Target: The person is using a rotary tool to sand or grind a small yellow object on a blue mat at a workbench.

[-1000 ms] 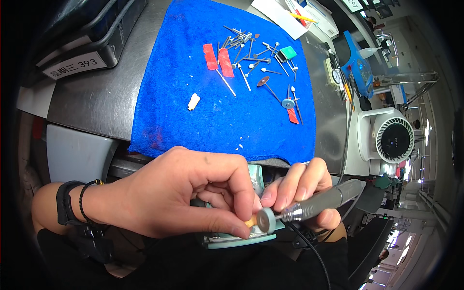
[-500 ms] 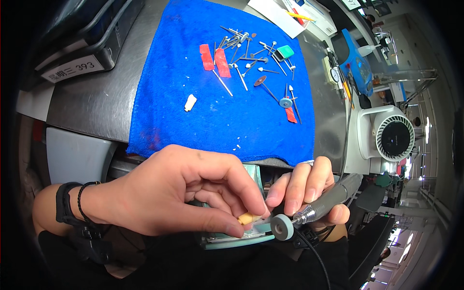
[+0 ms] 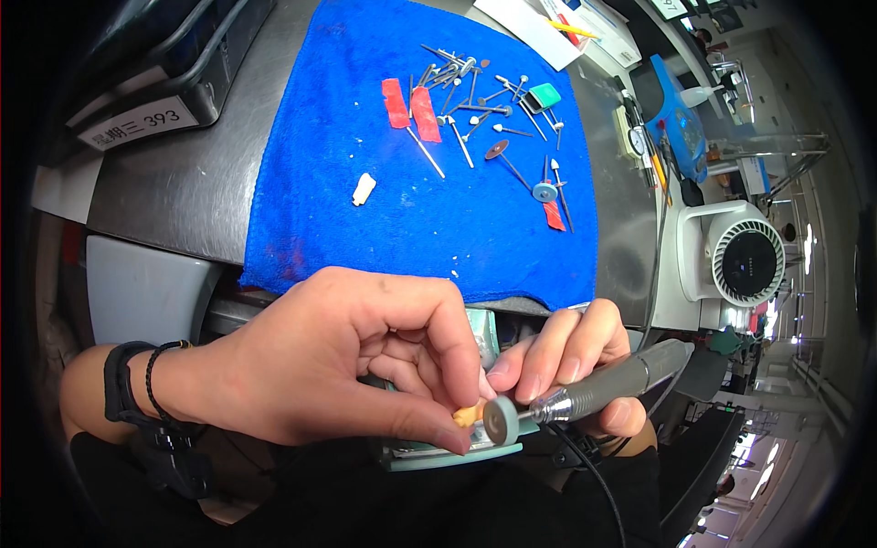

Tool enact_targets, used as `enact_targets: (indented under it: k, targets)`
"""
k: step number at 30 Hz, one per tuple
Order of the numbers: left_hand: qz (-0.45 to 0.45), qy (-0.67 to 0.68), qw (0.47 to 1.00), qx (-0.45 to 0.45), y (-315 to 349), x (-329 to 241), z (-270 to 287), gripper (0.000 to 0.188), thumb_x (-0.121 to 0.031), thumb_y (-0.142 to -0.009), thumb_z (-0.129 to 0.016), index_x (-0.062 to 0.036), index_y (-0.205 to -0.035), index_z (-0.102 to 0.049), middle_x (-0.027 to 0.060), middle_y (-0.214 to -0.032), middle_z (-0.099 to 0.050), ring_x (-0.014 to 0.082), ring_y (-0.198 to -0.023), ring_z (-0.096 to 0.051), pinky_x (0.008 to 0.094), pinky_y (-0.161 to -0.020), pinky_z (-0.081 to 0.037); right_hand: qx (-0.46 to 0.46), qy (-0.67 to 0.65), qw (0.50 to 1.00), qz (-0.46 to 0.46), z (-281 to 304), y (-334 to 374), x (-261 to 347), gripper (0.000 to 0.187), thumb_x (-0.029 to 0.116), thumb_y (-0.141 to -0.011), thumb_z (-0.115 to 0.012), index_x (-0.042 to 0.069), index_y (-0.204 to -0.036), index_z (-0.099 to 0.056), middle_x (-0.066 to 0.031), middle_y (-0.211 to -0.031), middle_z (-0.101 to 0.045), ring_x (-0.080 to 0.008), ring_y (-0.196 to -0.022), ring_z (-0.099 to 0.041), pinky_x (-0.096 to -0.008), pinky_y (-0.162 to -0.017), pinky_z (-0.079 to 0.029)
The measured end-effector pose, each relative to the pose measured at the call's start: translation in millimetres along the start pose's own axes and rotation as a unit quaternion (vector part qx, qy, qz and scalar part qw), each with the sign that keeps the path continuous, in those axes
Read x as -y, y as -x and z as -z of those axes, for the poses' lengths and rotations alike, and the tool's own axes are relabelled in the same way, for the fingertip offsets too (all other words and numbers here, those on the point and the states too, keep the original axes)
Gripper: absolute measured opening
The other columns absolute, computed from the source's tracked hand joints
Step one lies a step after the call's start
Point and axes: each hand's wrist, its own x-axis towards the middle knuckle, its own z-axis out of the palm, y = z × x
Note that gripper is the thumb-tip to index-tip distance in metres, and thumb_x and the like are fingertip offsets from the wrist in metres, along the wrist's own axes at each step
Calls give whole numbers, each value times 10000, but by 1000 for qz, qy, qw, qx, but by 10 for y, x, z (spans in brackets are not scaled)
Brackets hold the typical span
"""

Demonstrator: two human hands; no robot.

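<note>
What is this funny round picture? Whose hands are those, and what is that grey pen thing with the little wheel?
A camera on a person's head looks down, so you see that person's own two hands. The lens bends straight edges, which makes it look round. The left hand pinches a tiny orange piece. The right hand holds a grey pen-shaped tool with a cord; its small grey wheel sits right against the piece. Behind them, a blue cloth on a metal table carries many thin metal tool tips, red strips and one small white piece.
</note>
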Motion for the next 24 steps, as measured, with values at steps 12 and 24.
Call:
enact_targets:
  k: [12, 24]
  targets:
    - [5, 27, 1000, -9, 1, 14, -7, 218, 119, -719, -674, 26, -834, -513, 170, -927, -603, 217, -937, -628, 282, -801, -537, -28, 4, 1000, 8, -27, -4, -4, 373, 217, -791, -598, -42, -992, -419, -263, -960, -528, -406, -998, -555, -557, -961, -380]
    - [4, 24, 1000, -8, -1, 14, -4, 216, 113, -718, -679, 26, -828, -515, 158, -920, -603, 212, -930, -631, 278, -800, -535, -19, 16, 1000, 13, -40, -17, 6, 351, 213, -813, -590, -30, -1003, -424, -264, -980, -531, -411, -1031, -539, -529, -955, -398]
